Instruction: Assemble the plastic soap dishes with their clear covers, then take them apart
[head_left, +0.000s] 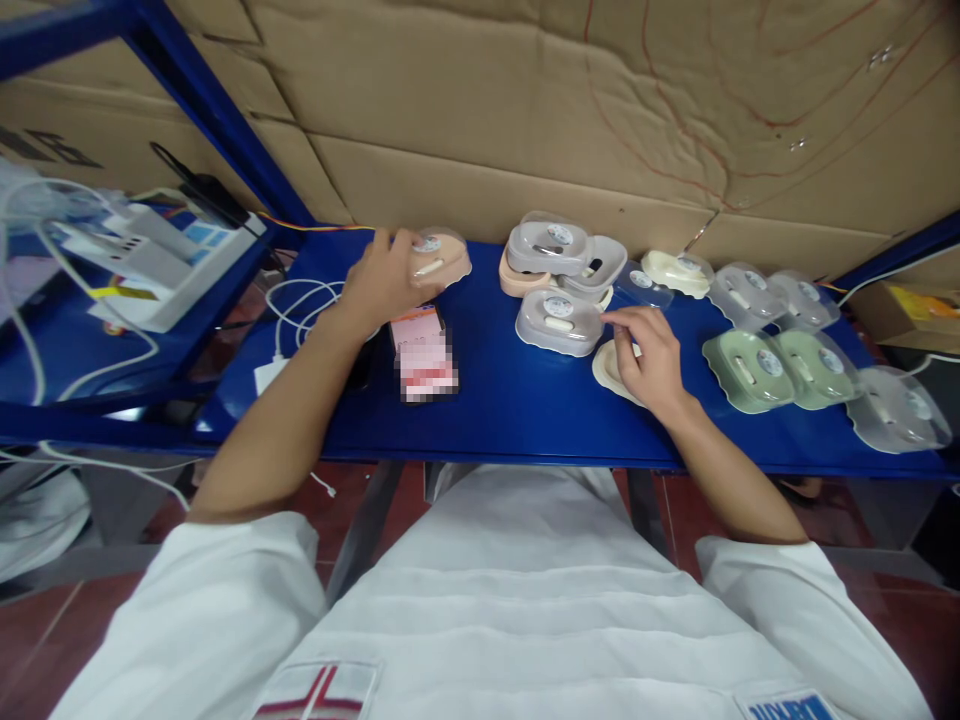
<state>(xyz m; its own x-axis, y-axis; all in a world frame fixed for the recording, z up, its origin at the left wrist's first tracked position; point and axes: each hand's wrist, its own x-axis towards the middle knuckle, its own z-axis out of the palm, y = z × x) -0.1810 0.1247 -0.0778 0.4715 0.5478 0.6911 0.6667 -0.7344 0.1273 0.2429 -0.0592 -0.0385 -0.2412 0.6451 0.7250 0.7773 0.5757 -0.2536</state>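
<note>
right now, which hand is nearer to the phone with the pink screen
Left. The left hand is at the peach container, just beyond the phone's far end; the right hand is well to the phone's right, by the cream piece.

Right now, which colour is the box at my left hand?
The box is peach; it shows best in the head view.

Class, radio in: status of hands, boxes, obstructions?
Left hand on peach box. Right hand over cream piece, beside grey box. Possible obstruction: phone near left hand.
</note>
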